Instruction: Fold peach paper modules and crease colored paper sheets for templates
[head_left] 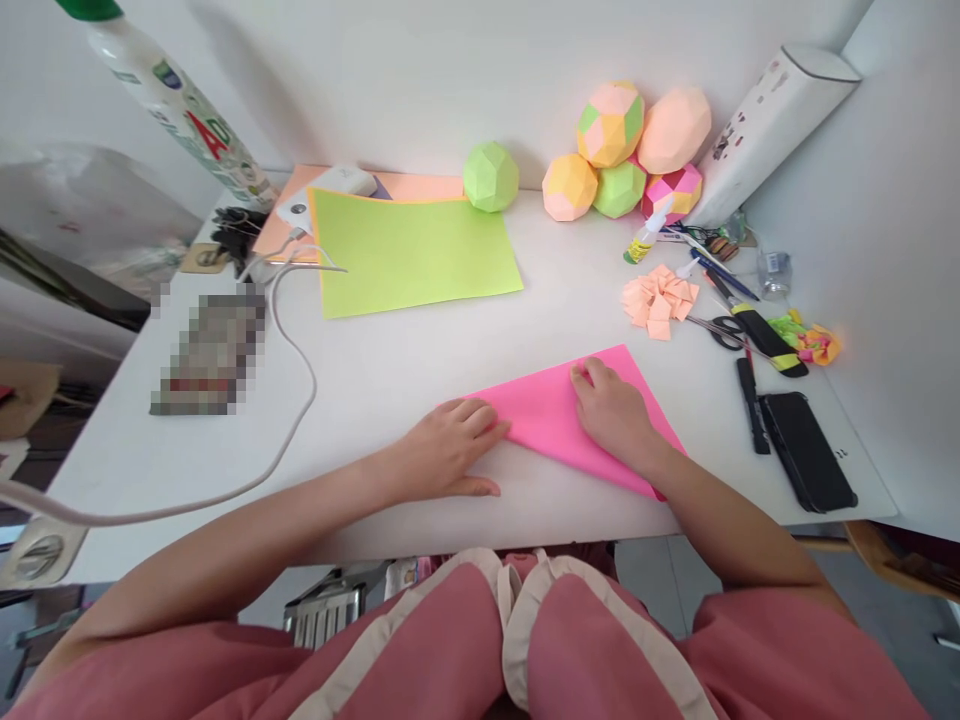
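A bright pink sheet of paper, folded over at a slant, lies on the white table in front of me. My left hand rests flat at its narrow left tip, with the thumb spread away on the tabletop and the fingertips on the paper. On the right part of the sheet lies my right hand. Its fingers are bent and close together, pressing the paper near the upper edge; the thumb is mostly hidden.
Green paper lies at the back left, near a white cable. Faceted paper balls stand by the wall. At right are folded peach paper pieces, a glue bottle, scissors, a cutter and a black phone.
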